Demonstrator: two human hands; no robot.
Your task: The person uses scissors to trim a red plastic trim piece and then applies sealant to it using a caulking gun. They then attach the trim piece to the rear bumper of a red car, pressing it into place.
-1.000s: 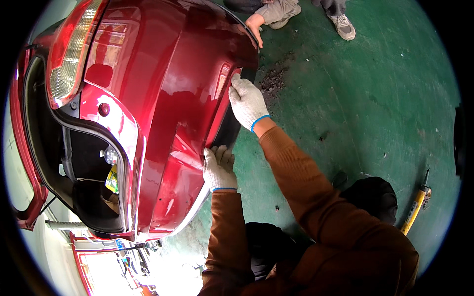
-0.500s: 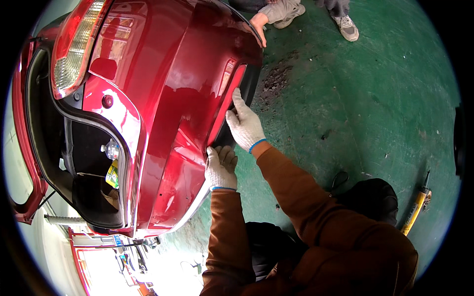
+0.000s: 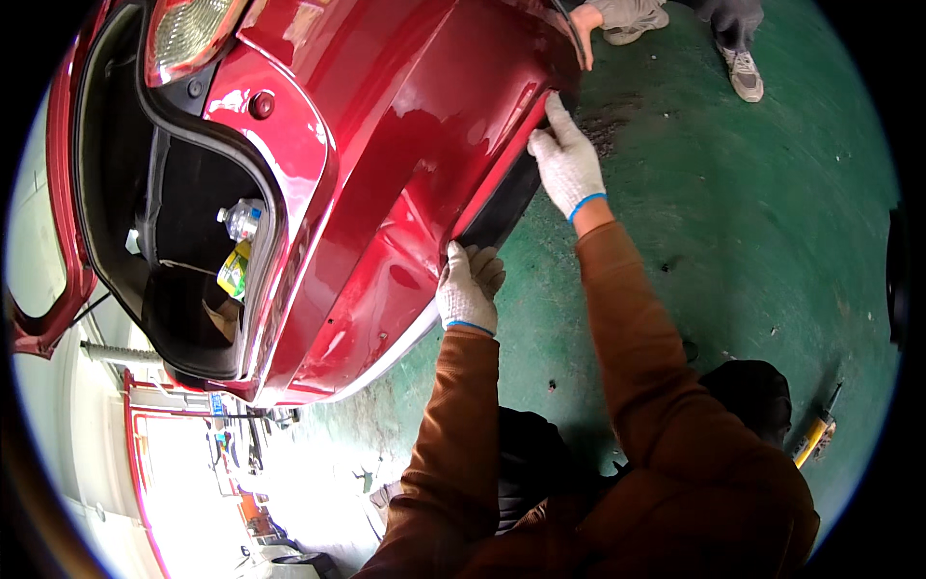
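A red car bumper (image 3: 415, 145) fills the upper middle, with a narrow bright red strip (image 3: 497, 183) and a black lower trim piece (image 3: 509, 196) along its lower edge. My left hand (image 3: 470, 289), in a white knit glove with a blue cuff, is closed at the trim's near end, its thumb up against the bumper and its fingers curled. At the far end my right hand (image 3: 571, 164), gloved alike, grips the edge, index finger stretched out and thumb apart from it. Its remaining fingers are mostly hidden.
The open trunk (image 3: 198, 193) holds a plastic bottle (image 3: 241, 219) and a yellow-green package (image 3: 233, 270). Another person's bare hand (image 3: 585, 29) is by the bumper's far corner, with shoes (image 3: 741, 72) nearby. On the green floor (image 3: 733, 222) lies a yellow tube with a pointed nozzle (image 3: 816, 434).
My view has shifted, so the car sits farther right and higher. My right hand has moved farther from the left along the edge, and more of the black trim shows between them.
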